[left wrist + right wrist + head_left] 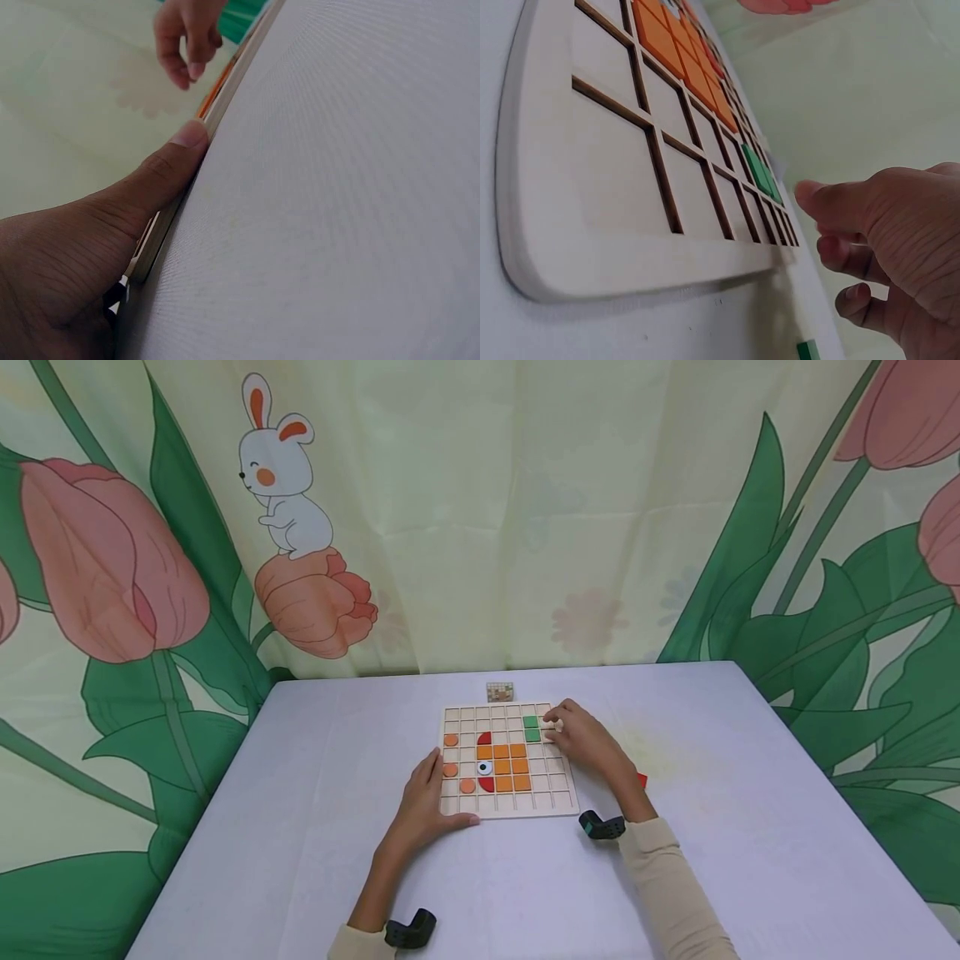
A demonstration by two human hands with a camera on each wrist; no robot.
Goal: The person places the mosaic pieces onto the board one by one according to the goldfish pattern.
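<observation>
A gridded wooden board [510, 806] lies on the table [300, 827], near its middle. Square tiles [510, 767] fill cells at the board's centre, with two more tiles [532, 728] in cells toward its far right. Round pieces [450, 755] sit in cells down the left side. A small card [500, 692] lies just behind the board. The left hand [431, 806] rests on the board's near left corner; the right hand [581, 739] is over its far right edge.

Pale wood board [510, 808] holds orange squares [510, 767], green squares [532, 728], red half-discs [485, 739]; lilac table [315, 793]; tulip-and-rabbit curtain [480, 518]
</observation>
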